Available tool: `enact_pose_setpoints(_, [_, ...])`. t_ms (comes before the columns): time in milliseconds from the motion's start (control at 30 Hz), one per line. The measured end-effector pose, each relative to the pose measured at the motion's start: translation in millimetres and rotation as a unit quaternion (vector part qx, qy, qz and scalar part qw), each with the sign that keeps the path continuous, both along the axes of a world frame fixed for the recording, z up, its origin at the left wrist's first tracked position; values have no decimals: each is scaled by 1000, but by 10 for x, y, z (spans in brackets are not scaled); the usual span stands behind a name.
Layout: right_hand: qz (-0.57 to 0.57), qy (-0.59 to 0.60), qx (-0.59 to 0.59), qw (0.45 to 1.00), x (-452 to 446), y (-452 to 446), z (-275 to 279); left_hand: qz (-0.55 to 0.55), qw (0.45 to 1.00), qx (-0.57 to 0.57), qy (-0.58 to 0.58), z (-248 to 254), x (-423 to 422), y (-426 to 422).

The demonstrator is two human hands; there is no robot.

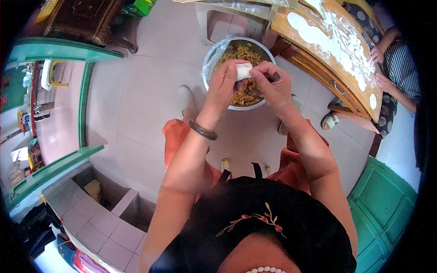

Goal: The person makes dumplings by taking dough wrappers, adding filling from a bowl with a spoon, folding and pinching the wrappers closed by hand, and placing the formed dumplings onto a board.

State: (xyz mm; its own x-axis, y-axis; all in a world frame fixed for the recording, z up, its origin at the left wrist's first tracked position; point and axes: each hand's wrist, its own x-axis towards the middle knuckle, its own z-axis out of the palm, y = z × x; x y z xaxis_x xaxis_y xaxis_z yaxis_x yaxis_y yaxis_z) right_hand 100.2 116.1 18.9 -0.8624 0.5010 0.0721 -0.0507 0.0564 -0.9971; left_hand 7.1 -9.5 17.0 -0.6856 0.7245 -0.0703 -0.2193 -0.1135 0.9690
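Observation:
A white dough dumpling [243,72] is held between both hands above a large metal bowl [268,51]. Around its left side curl the fingers of my left hand [222,83], closed on it. My right hand [275,83] pinches the dumpling's right edge between thumb and fingers. Beneath the hands, the bowl holds a chopped, yellowish-brown filling [246,94], partly hidden by them. Clear plastic wrap [214,57] hangs over the bowl's left rim. Whether the dumpling is fully sealed I cannot tell.
At the upper right stands a wooden table [282,28] with flour and several round dough wrappers [298,21]. Another person's hands [381,82] rest at its far edge. Green doors [384,200] are lower right, a tiled ledge [102,223] lower left, and a wooden cabinet [73,22] upper left.

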Motion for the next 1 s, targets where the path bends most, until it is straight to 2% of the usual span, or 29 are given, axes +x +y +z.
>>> enact_pose_setpoints(67, [0,-5,88,996,15,3,44,-6,1000,1,18,1,-5,-3])
enact_pose_setpoints(267, [-20,0,113,993,-36,25,127,6,997,4,71,-14,-3,12])
enact_pose_setpoints(367, [10,77,162,984,-87,90,55,4,997,10,74,-37,1,11])
enact_pose_setpoints(467, [13,33,100,994,-76,58,65,4,997,-13,74,7,0,6])
enact_pose_setpoints(567, [21,28,81,996,-74,73,51,-3,996,-15,86,-14,-8,-3])
enact_pose_setpoints(667, [-18,35,83,996,-62,59,84,-9,996,-11,90,-13,-19,-4])
enact_pose_setpoints(767, [-21,76,184,980,-15,60,136,-27,996,-26,80,-29,-36,-26])
enact_pose_setpoints(867, [4,66,248,966,-23,93,114,-32,995,-35,84,-34,-40,-27])
enact_pose_setpoints(1000, [-20,19,252,967,-37,71,138,-29,984,-30,171,-102,-55,-12])
